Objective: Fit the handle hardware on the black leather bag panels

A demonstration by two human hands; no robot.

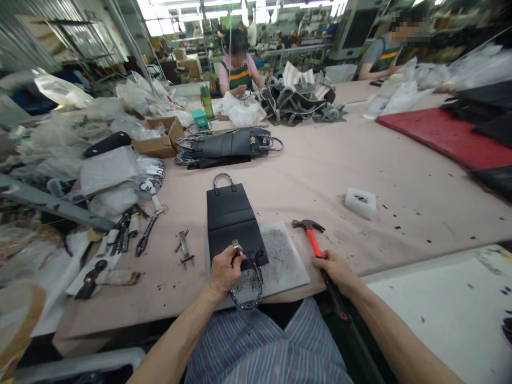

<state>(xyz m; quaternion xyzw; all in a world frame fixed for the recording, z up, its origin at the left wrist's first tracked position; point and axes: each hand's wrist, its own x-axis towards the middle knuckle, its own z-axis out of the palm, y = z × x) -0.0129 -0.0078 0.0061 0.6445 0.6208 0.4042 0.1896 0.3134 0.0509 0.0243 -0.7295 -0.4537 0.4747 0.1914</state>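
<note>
My left hand (226,271) is closed around a short metal punch (236,245), its silver end showing above the fingers. That hand is over the lower part of a black leather bag panel (232,216) with a looped handle at each end. Under the panel's near end lies a pale, scuffed board (286,256) strewn with dark scraps. To the right, my right hand (338,271) grips a claw hammer (314,242) by its red and black handle. The hammer's head points away from me, low over the table or resting on it; I cannot tell which.
Farther back lies a stack of black bag panels (226,144) beside a cardboard box (160,138). Hand tools (146,234) and a metal fitting (184,248) lie on the left. A white block (360,202) sits at right. Two co-workers (240,72) sit across the table.
</note>
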